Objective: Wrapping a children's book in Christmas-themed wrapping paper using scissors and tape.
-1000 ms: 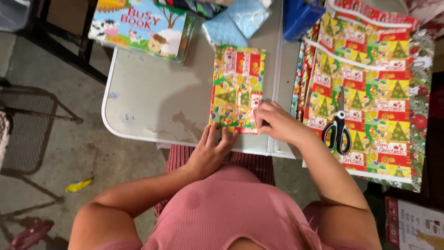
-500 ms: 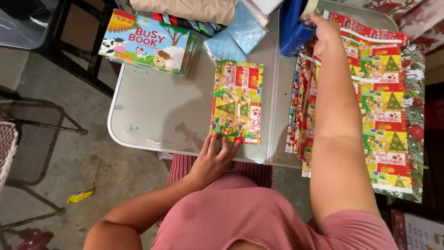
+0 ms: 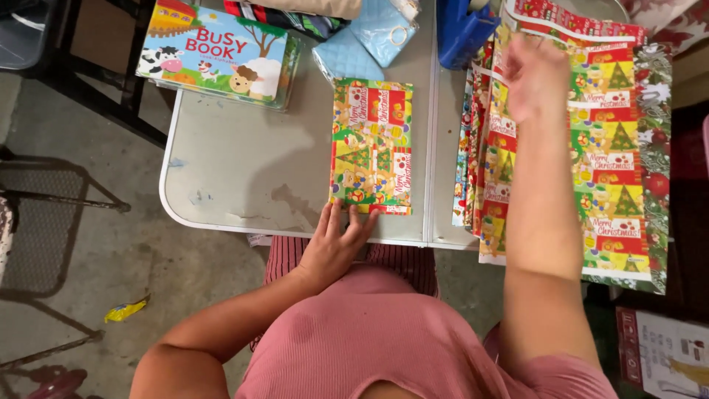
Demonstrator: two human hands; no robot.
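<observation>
A flat parcel wrapped in bright festive paper lies on the grey table near its front edge. My left hand rests flat at the table's edge, fingertips pressing the parcel's near end. My right hand is raised and blurred over the sheets of matching wrapping paper on the right, just short of a blue object at the back. Whether it holds anything is not clear.
A colourful children's book lies at the table's back left, next to a light blue pouch. A black metal chair stands on the concrete floor at left, with a yellow wrapper near it. A printed box sits bottom right.
My right hand left the parcel, reached to the back right near the blue object, and has now drawn slightly back over the wrapping paper. My left hand stayed on the parcel's near end.
</observation>
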